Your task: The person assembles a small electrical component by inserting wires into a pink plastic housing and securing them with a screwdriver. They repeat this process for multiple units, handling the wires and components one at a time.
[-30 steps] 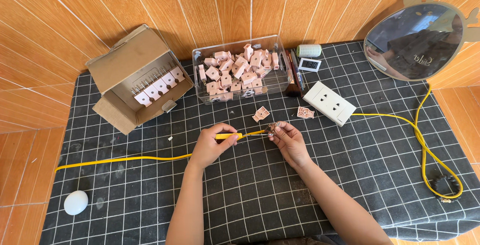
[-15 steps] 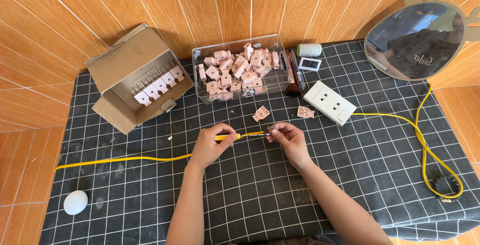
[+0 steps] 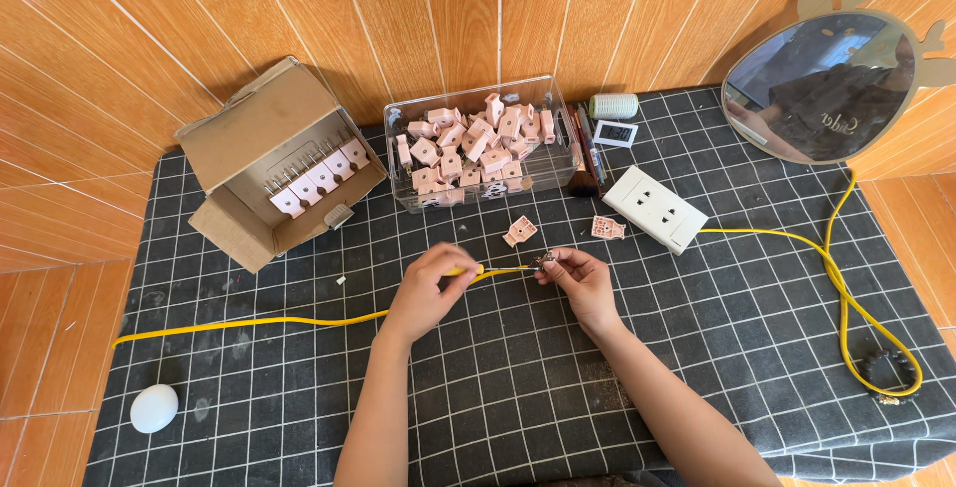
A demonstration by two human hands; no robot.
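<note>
Left hand (image 3: 430,288) pinched on yellow cable (image 3: 299,321) near its stripped end, right hand (image 3: 580,280) at 3 o'clock nipping the small metal bit (image 3: 544,262) at the tip, mid-tabletop (image 3: 498,407). Best kept taut and low, twisting gently so strands don't fray

Change noted at the hands only. The left hand (image 3: 426,293), which a second ago showed a stretch of the thin yellow cable (image 3: 249,323) lying across its fingers, now has its fingers curled over that stretch, leaving only a short yellow tip visible at the thumb. The right hand (image 3: 581,280) has shifted slightly at the cable's bare metal end (image 3: 543,262), fingertips pinched closer on it.
</note>
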